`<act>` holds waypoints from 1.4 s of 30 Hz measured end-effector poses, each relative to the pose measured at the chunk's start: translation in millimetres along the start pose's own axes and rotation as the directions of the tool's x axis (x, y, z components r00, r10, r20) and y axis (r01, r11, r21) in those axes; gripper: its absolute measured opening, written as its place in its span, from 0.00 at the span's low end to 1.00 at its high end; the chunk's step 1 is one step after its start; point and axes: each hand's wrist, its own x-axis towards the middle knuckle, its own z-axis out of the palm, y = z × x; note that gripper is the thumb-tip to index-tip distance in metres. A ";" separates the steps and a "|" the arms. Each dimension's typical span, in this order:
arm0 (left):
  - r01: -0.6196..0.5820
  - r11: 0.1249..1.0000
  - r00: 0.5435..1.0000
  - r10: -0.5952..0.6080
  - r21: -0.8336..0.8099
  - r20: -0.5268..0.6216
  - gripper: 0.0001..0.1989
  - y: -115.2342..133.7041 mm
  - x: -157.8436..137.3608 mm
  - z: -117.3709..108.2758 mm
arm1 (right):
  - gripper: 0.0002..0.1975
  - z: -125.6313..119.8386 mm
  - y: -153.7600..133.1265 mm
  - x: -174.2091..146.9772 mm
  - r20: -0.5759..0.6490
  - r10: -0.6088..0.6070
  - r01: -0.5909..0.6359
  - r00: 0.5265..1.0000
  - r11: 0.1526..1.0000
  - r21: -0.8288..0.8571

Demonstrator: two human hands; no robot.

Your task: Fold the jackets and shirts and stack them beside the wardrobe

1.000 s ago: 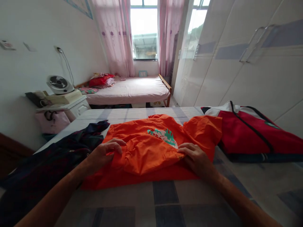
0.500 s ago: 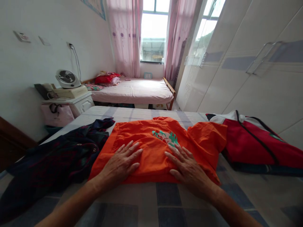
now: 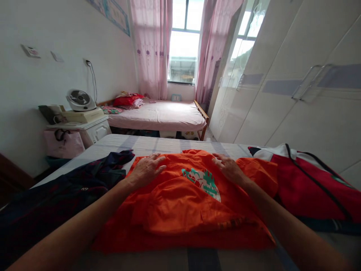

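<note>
An orange T-shirt (image 3: 175,210) with a green and white print lies spread on the bed in front of me, its front part wrinkled. My left hand (image 3: 148,167) rests at the shirt's far left part, fingers stretched out and slightly bent. On the far right part, close to the sleeve, my right hand (image 3: 227,167) touches the cloth with its fingers apart. Neither hand visibly grips the fabric. The print sits between my two forearms.
Dark plaid clothing (image 3: 64,192) lies crumpled on the left. A red and white jacket (image 3: 316,180) sits folded on the right. Beyond the checked bedsheet (image 3: 152,143) stand a second bed (image 3: 166,113), a fan (image 3: 80,99) on a cabinet, and a wardrobe (image 3: 282,109).
Both hands have slid away from me, from the shirt's near part to its far part. The shirt now reaches closer to me, with more of its front showing. The camera has tilted up slightly.
</note>
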 end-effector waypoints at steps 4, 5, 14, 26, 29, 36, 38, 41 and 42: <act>0.068 0.997 0.998 -0.067 0.040 -0.016 0.28 -15.8 28.6 40.7 | 0.23 19.0 21.1 66.7 0.015 0.135 -0.136 0.991 0.990 0.039; 0.068 0.996 0.998 -0.068 0.051 -0.008 0.28 -18.1 29.6 51.1 | 0.21 24.9 23.4 78.1 0.028 0.136 -0.137 0.990 0.989 0.050; 0.227 0.971 0.971 -0.232 0.080 0.063 0.27 -37.8 28.0 69.9 | 0.13 58.3 30.3 109.0 0.243 0.162 -0.218 0.956 0.949 0.227; 0.222 0.966 0.974 -0.224 0.130 0.001 0.15 -59.6 17.9 2.3 | 0.07 1.3 -0.5 66.1 -0.260 -0.098 0.162 0.961 0.958 0.238; 0.166 0.970 0.984 -0.152 0.179 -0.093 0.12 -46.1 -6.4 -16.6 | 0.04 -9.0 0.0 26.0 -0.383 -0.254 0.291 0.888 0.956 0.040; -0.168 0.921 0.985 0.172 0.352 0.018 0.11 -30.9 -74.6 -1.1 | 0.06 12.0 17.1 -67.5 -0.043 -0.347 0.335 0.937 0.926 -0.172; -0.145 0.922 0.989 0.147 0.358 0.022 0.11 -31.3 -78.8 0.6 | 0.09 14.0 14.8 -75.5 0.039 -0.334 0.334 0.942 0.915 -0.226; -0.092 0.911 0.992 0.118 0.403 -0.041 0.12 -32.1 -76.0 -6.9 | 0.10 5.8 2.3 -70.6 -0.007 -0.291 0.273 0.957 0.906 -0.325; -0.070 0.904 0.991 0.111 0.421 -0.074 0.13 -32.6 -74.6 -9.5 | 0.10 1.8 -4.0 -65.5 -0.062 -0.281 0.243 0.958 0.906 -0.347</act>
